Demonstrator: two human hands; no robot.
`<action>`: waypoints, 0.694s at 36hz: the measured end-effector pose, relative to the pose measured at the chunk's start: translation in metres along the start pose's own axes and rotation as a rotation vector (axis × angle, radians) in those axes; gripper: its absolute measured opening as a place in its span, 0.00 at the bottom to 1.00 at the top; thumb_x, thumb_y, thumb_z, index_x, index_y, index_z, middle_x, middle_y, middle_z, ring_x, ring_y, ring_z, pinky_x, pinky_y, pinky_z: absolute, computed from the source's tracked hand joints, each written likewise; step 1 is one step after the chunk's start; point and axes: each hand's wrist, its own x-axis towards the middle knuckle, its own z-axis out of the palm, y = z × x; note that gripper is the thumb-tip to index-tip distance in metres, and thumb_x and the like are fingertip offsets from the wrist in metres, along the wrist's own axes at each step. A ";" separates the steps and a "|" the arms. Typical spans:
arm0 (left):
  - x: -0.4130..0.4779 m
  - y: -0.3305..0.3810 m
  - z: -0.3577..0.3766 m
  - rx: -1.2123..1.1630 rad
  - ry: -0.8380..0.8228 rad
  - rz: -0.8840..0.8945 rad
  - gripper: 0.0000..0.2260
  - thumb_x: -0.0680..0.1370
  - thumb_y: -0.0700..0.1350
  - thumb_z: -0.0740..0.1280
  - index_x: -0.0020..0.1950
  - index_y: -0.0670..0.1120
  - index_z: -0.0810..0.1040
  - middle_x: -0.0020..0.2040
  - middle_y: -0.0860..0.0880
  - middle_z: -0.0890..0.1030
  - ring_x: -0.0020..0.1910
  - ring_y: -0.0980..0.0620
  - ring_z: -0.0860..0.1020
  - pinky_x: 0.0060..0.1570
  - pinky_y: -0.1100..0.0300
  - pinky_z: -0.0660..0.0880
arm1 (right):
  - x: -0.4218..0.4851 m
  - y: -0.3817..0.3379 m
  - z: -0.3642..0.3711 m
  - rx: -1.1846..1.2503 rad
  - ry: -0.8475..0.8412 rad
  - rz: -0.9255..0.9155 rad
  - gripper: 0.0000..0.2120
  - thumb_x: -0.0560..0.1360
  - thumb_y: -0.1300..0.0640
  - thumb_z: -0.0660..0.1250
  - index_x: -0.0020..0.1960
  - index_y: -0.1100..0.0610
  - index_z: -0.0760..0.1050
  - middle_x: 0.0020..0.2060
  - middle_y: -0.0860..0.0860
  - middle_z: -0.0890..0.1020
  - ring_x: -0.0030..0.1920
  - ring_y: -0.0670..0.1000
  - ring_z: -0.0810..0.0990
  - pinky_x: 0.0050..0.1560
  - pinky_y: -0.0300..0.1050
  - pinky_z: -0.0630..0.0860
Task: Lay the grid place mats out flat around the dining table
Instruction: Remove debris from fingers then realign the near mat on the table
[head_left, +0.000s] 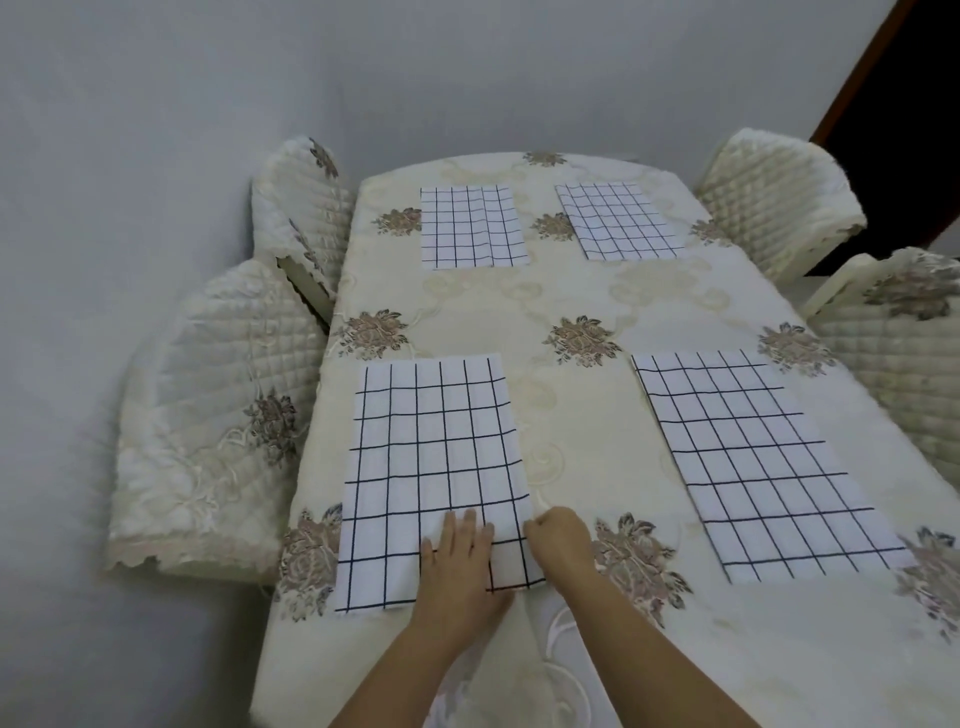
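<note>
Several white place mats with a black grid lie flat on the cream flowered tablecloth (571, 291): a near-left mat (431, 467), a near-right mat (758, 462), a far-left mat (471, 228) and a far-right mat (618, 221). My left hand (460, 556) presses flat, fingers straight, on the near-left mat's lower right part. My right hand (561, 538) is curled at that mat's right edge near its bottom corner and seems to pinch the edge.
Quilted cream chair covers flank the table: two chairs on the left (208, 415) (301, 208) and two on the right (779, 192) (909, 332). A grey wall stands behind and to the left. A dark doorway (904, 130) shows at the top right.
</note>
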 end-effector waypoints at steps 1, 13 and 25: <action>0.001 0.001 0.001 -0.002 -0.008 0.006 0.33 0.78 0.58 0.58 0.76 0.50 0.45 0.77 0.49 0.41 0.76 0.45 0.39 0.72 0.43 0.42 | 0.001 0.004 -0.003 0.004 0.021 -0.001 0.12 0.75 0.58 0.61 0.33 0.59 0.68 0.31 0.53 0.72 0.37 0.52 0.71 0.37 0.39 0.64; 0.017 0.020 0.000 0.080 -0.070 0.209 0.31 0.78 0.59 0.57 0.76 0.50 0.50 0.77 0.52 0.41 0.76 0.47 0.38 0.71 0.40 0.45 | -0.002 0.036 -0.043 0.026 0.114 0.096 0.10 0.75 0.57 0.61 0.38 0.58 0.76 0.36 0.54 0.77 0.41 0.53 0.74 0.40 0.40 0.65; 0.022 0.037 0.001 0.063 -0.128 0.241 0.33 0.77 0.60 0.58 0.77 0.51 0.47 0.77 0.53 0.38 0.75 0.48 0.35 0.71 0.40 0.41 | 0.008 0.059 -0.058 0.055 0.196 0.092 0.20 0.76 0.57 0.61 0.28 0.56 0.60 0.24 0.49 0.66 0.26 0.46 0.64 0.26 0.39 0.57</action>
